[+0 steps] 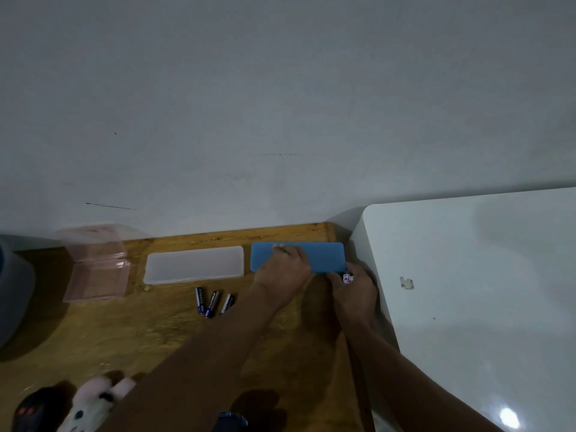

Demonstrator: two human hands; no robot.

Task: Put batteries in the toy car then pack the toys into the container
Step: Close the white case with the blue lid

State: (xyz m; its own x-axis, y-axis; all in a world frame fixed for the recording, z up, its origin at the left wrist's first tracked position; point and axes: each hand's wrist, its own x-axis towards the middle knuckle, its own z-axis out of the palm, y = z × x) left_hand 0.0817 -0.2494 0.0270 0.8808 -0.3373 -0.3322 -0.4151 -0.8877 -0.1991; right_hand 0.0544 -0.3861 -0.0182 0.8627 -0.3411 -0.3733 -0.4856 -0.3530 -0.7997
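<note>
Hands (282, 269) working at the blue lid (324, 257).
I am pressing my left hand flat on it; my right hand (355, 291) beside it is pinching a small labelled item (348, 279).

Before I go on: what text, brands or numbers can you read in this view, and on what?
"AI": red and blue letters on the small white object held in the right hand.
Printed brand along the three batteries on the wooden table: blurred, not reliably readable.
Blue container, under the left hand, and translucent lid: no text visible.
</note>
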